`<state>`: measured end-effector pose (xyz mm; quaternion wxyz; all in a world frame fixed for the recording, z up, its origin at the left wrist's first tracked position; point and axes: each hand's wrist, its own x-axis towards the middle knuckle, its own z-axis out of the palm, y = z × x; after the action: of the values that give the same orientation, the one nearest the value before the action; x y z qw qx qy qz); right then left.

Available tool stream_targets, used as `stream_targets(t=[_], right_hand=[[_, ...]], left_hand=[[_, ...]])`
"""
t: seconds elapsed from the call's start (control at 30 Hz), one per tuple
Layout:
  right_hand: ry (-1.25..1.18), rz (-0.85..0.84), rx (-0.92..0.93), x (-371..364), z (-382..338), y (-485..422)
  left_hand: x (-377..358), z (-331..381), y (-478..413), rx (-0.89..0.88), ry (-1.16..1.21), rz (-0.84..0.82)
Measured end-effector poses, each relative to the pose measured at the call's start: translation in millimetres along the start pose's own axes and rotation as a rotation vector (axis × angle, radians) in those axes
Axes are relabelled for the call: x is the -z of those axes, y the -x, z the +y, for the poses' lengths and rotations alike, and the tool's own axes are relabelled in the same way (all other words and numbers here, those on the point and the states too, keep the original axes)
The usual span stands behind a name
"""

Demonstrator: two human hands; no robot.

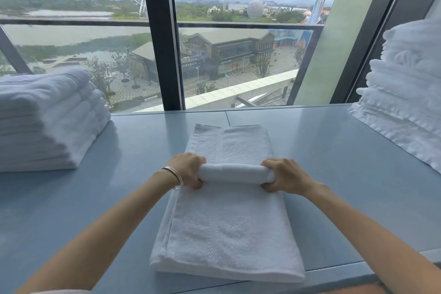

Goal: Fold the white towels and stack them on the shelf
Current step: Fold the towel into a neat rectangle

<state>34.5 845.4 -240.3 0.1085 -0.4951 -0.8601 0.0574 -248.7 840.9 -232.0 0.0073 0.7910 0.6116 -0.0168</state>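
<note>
The blue-grey worktop (334,150) runs wide in front of me, under the big window (95,31). Well off to my left sits a neat stack of folded towels (47,122). Well off to my right stands a taller, rougher pile of towels (405,93).

Between them, straight ahead, lies the towel (226,234) I am working on. It is already doubled into a long strip, with its long axis running from my body towards the glass. The near half lies flat close to me and the far half flat beyond my hands.

Across the middle, at right angles to that axis, a raised ridge (235,172) of cloth is gathered up. My left hand (187,169) grips its left end and my right hand (286,175) its right end. My fingers (197,160) curl over the top and my thumbs tuck underneath, so both hands are closed tight on the towel. A thin bangle (175,178) rests on my left wrist.

Both hands are about equally far from me, so the ridge lies square. I judge the next fold goes along the long axis, one half laid over the other. Both ends must travel evenly or the edges will skew. After that, the left stack looks the likelier home.
</note>
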Motion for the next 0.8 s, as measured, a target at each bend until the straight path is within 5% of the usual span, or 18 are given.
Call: stream_targets(t=[0.27,0.57,0.67,0.8], right_hand=[[-0.129,0.261,0.191,37.9,-7.3,-17.2],[0.231,0.829,0.432,125.2,-19.1,-43.9],[0.171,0.707,0.578,80.0,-31.3,-4.0],[0.062,0.158,0.695,-6.7,-53.3,45.2]], left_hand=[[32.2,-21.1,-4.5,-0.129,-0.079,0.274],[117.6,-26.8,-18.8,-0.169,-0.281,1.076],[67.5,-36.8,15.8,-0.315,-0.322,1.043],[-16.6,-56.8,66.1,-0.358,-0.395,0.651]])
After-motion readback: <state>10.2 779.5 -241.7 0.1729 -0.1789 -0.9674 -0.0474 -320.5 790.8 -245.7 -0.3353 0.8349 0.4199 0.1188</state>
